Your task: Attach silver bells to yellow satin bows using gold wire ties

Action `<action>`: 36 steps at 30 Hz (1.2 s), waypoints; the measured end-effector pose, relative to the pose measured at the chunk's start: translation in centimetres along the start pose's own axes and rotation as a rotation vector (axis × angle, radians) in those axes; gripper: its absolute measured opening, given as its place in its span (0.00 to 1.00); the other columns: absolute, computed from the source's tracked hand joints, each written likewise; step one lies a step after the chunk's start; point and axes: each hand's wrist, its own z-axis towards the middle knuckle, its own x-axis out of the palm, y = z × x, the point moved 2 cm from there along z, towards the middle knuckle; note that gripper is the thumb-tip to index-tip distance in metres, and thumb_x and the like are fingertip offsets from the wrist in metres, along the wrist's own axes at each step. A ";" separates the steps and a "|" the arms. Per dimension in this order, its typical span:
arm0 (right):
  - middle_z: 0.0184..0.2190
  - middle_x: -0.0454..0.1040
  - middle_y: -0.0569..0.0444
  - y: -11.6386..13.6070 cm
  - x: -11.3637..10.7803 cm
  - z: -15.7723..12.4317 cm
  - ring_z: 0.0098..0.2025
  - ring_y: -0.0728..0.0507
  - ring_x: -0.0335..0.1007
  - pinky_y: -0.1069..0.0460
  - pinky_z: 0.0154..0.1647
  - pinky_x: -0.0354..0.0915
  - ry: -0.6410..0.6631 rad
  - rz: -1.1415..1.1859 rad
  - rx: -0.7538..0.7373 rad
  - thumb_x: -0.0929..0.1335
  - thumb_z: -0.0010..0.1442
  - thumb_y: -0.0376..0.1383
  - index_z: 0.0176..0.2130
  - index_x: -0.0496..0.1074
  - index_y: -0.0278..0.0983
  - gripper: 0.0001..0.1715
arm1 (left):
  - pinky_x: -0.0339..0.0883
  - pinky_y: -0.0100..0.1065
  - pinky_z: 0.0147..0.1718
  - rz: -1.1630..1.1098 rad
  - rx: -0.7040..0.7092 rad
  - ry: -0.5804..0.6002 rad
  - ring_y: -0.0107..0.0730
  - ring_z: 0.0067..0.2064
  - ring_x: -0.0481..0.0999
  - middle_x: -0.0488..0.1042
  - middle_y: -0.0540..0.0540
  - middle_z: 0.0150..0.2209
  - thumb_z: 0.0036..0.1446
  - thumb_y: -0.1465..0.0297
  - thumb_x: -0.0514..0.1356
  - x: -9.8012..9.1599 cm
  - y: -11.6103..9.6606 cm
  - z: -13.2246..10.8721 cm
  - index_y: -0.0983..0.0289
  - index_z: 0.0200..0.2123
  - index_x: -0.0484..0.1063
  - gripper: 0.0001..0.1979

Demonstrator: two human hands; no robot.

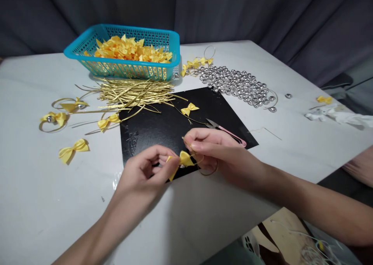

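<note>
My left hand (145, 171) and my right hand (212, 150) meet over the front edge of a black mat (151, 129). Both pinch one small yellow ribbon bow (184, 159) between fingertips. A thin gold wire tie (208, 171) loops out under my right hand. It is too fine to tell how it joins the bow. Small snips with a pink handle (230, 134) lie on the mat just behind my right hand.
A blue basket (116, 68) full of yellow bows stands at the back. A pile of gold wire ties (134, 94) lies before it, silver bells (239, 86) to the right. Finished bows (72, 148) dot the white table (43, 203) on the left. White scraps (338, 115) lie far right.
</note>
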 end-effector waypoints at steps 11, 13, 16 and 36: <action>0.30 0.65 0.54 2.5 -1.4 -0.2 0.29 0.49 0.59 0.53 0.29 0.56 0.189 -0.458 -0.158 0.64 0.50 0.28 0.21 0.63 0.35 0.08 | 0.63 0.22 0.29 -0.312 0.046 -0.192 0.23 0.29 0.69 0.71 0.46 0.27 0.52 0.66 0.64 -1.4 0.5 0.3 0.62 0.29 0.73 0.06; 0.29 0.65 0.53 2.7 -2.1 -0.1 0.30 0.48 0.59 0.52 0.30 0.57 -0.052 -0.592 -0.227 0.62 0.51 0.28 0.21 0.62 0.36 0.09 | 0.63 0.23 0.29 -0.310 0.041 -0.187 0.23 0.28 0.68 0.71 0.47 0.26 0.52 0.67 0.64 -1.3 0.4 0.3 0.63 0.29 0.73 0.06; 0.30 0.66 0.51 2.4 -2.6 0.0 0.35 0.44 0.61 0.49 0.37 0.58 -0.389 -0.967 -0.355 0.64 0.52 0.29 0.24 0.63 0.36 0.06 | 0.62 0.24 0.27 -0.277 0.040 -0.161 0.23 0.26 0.67 0.71 0.47 0.24 0.51 0.67 0.64 -1.1 0.2 0.3 0.64 0.28 0.73 0.06; 0.35 0.73 0.52 1.2 -0.1 0.2 0.39 0.47 0.68 0.52 0.42 0.62 -0.348 -0.939 -0.451 0.67 0.57 0.31 0.36 0.72 0.35 0.05 | 0.63 0.25 0.26 -0.101 0.083 -0.076 0.26 0.27 0.70 0.74 0.50 0.25 0.49 0.67 0.65 -0.6 -0.3 0.2 0.64 0.26 0.75 0.06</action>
